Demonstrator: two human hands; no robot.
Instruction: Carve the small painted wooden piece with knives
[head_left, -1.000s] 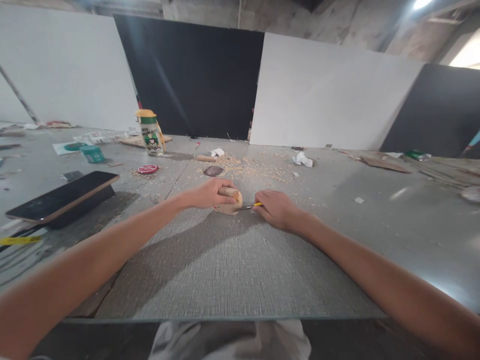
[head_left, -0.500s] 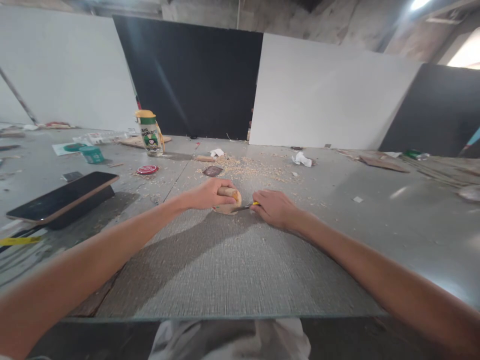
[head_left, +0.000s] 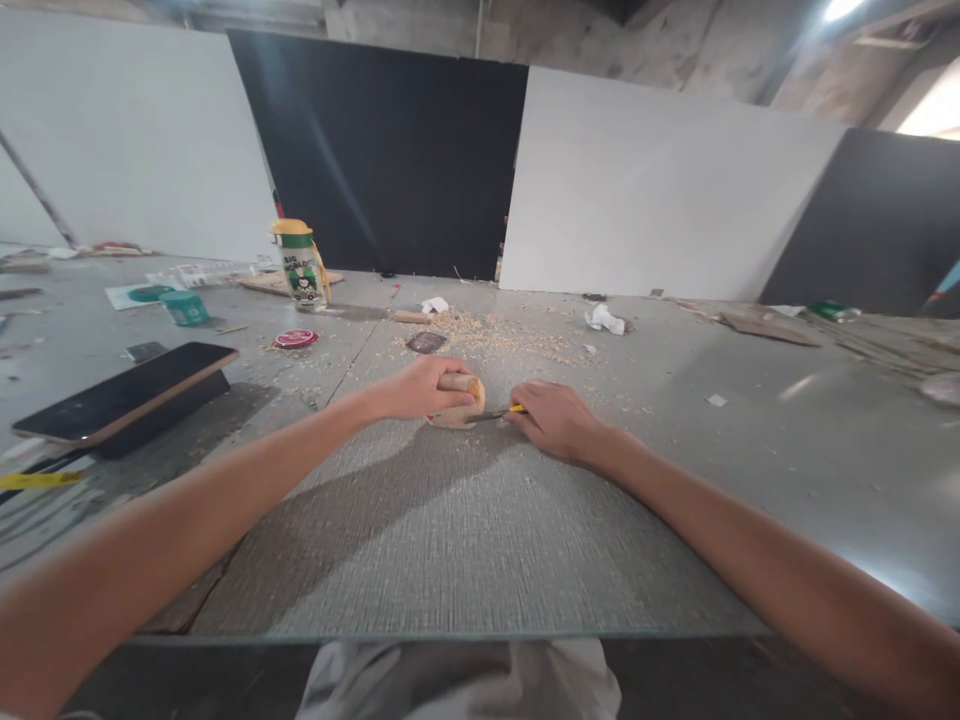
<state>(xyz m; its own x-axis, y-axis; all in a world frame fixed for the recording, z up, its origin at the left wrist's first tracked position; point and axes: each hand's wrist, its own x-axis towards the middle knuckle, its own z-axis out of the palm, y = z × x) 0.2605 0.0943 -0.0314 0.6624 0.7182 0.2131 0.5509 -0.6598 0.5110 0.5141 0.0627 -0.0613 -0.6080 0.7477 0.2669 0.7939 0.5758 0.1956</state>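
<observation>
My left hand (head_left: 421,388) is closed round a short, light wooden piece (head_left: 460,383) with a rounded shape, just above the table in the middle of the view. Below it lies a pale, flat round piece (head_left: 452,420), partly covered by the hand. My right hand (head_left: 553,415) grips a carving knife (head_left: 516,409) by its yellow handle. The narrow, dark blade points left and reaches the wooden piece's lower right side. Most of the handle is hidden inside my fingers.
Wood shavings (head_left: 495,335) are scattered beyond my hands, near a brown lump (head_left: 425,342) and crumpled tissue (head_left: 604,319). At the left are a propped phone (head_left: 127,390), a red lid (head_left: 295,339), a teal tub (head_left: 184,307) and a yellow-capped bottle (head_left: 298,262). The table's edge (head_left: 465,636) runs nearest me.
My right hand and the knife have shifted very slightly to the right. The left hand keeps its grip on the wooden piece in almost the same spot.
</observation>
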